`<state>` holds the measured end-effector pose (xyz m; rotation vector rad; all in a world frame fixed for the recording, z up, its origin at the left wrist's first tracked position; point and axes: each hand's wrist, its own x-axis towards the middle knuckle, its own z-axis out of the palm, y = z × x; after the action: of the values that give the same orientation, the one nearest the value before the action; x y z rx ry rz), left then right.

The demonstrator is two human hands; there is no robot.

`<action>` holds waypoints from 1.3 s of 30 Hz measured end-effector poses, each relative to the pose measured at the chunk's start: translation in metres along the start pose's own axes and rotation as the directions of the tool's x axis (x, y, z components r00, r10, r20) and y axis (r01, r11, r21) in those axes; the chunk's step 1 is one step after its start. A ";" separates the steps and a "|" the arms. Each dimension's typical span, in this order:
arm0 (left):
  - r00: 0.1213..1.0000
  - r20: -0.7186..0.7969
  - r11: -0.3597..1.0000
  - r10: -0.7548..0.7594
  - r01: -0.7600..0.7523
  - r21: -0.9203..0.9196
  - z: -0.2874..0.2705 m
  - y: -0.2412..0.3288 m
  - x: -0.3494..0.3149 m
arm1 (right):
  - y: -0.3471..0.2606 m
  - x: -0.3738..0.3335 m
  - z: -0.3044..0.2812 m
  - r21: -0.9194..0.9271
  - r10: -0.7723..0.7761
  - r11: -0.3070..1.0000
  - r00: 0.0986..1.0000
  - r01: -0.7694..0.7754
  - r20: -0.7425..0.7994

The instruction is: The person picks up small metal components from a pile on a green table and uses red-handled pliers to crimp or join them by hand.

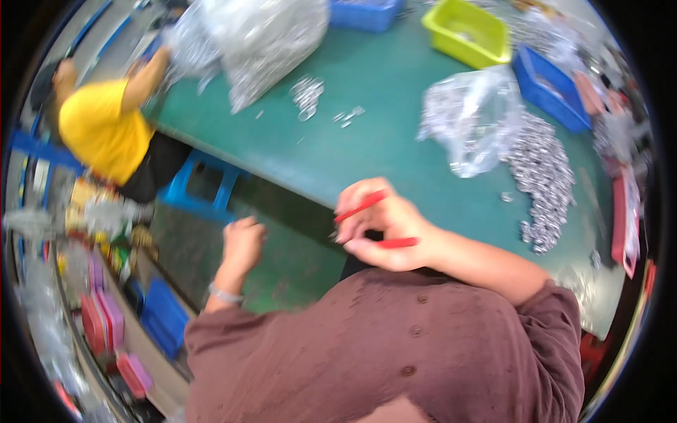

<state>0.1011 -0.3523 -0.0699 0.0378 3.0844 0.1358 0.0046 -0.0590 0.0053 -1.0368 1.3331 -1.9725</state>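
My right hand (pixel 391 215) is wrapped round a pair of red-handled pliers (pixel 399 242) near the table's front edge. The two handles are spread apart, and the small jaws poke out to the left, partly hidden by my fingers. To the left, past the table edge, my left hand (pixel 243 243) hangs over the floor with its fingers curled in. Its palm is turned away, so anything inside it is hidden. On the green table (pixel 381 141) lie a small cluster of metal rings (pixel 307 96) and several loose metal pieces (pixel 348 116).
A large pile of small metal parts (pixel 543 180) and a clear plastic bag (pixel 476 116) lie at the right. Behind stand a yellow-green bin (pixel 469 35) and a blue bin (pixel 550 88). A bulky clear bag (pixel 268 42) sits far left, near a person in yellow (pixel 106 127) and a blue stool (pixel 201 187).
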 end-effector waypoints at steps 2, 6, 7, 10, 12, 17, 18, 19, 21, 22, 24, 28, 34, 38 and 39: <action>0.985 -0.148 0.996 -0.087 0.081 -0.044 -0.013 -0.001 0.004 | -0.002 0.005 -0.006 -0.080 -0.006 0.997 0.997 0.013 0.082; 0.966 0.200 0.961 0.164 -0.110 -0.255 -0.024 -0.003 0.014 | -0.019 -0.008 -0.017 -0.121 0.007 0.993 0.992 0.008 0.127; 0.983 0.140 0.961 0.121 -0.081 -0.264 -0.038 0.005 0.020 | -0.027 -0.017 -0.022 -0.132 0.017 0.991 0.996 -0.005 0.087; 0.991 -0.072 0.909 0.113 -0.132 -0.395 -0.078 0.046 0.044 | -0.058 -0.055 -0.043 -0.120 -0.087 0.989 0.995 0.081 -0.040; 0.972 -0.181 0.830 0.152 -0.225 -0.510 -0.099 0.087 0.058 | -0.087 -0.082 -0.059 -0.192 -0.096 0.979 0.986 0.069 -0.133; 0.738 -0.501 0.724 0.453 -0.632 -0.276 -0.125 0.170 0.098 | -0.161 -0.149 -0.092 -0.477 -0.331 0.874 0.832 0.093 -0.445; 0.644 -0.555 0.701 0.527 -0.698 -0.145 -0.127 0.187 0.106 | -0.172 -0.164 -0.101 -0.610 -0.428 0.789 0.774 0.067 -0.467; 0.562 -0.566 0.637 0.603 -0.767 -0.083 -0.132 0.205 0.117 | -0.185 -0.179 -0.107 -0.769 -0.487 0.635 0.734 -0.074 -0.473; 0.572 -0.475 0.654 0.669 -0.756 0.011 -0.141 0.244 0.129 | -0.205 -0.211 -0.120 -0.884 -0.569 0.319 0.678 -0.341 -0.466; 0.510 -0.502 0.622 0.698 -0.779 0.074 -0.139 0.257 0.140 | -0.209 -0.223 -0.127 -0.869 -0.580 0.187 0.663 -0.457 -0.473; 0.465 -0.466 0.610 0.752 -0.759 0.227 -0.136 0.280 0.164 | -0.213 -0.255 -0.141 -0.786 -0.512 0.131 0.638 -0.604 -0.575; 0.586 -0.332 0.672 0.739 -0.611 0.419 -0.121 0.290 0.192 | -0.202 -0.282 -0.177 -0.600 -0.365 -0.008 0.561 -0.800 -0.743; 0.822 0.049 0.663 0.567 -0.491 0.565 -0.118 0.316 0.210 | -0.206 -0.309 -0.224 -0.623 -0.280 -0.117 0.628 -0.773 -0.726; 0.768 -0.098 0.685 0.633 -0.498 0.532 -0.106 0.297 0.212 | -0.204 -0.304 -0.256 -0.643 -0.165 -0.143 0.658 -0.753 -0.734; 0.759 -0.117 0.690 0.641 -0.503 0.521 -0.107 0.294 0.208 | -0.203 -0.302 -0.263 -0.647 -0.141 -0.143 0.662 -0.749 -0.736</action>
<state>-0.1059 -0.0629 0.0520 1.1234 3.1648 -0.6406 -0.0473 0.3853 0.0474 -0.1673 3.2723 -0.3965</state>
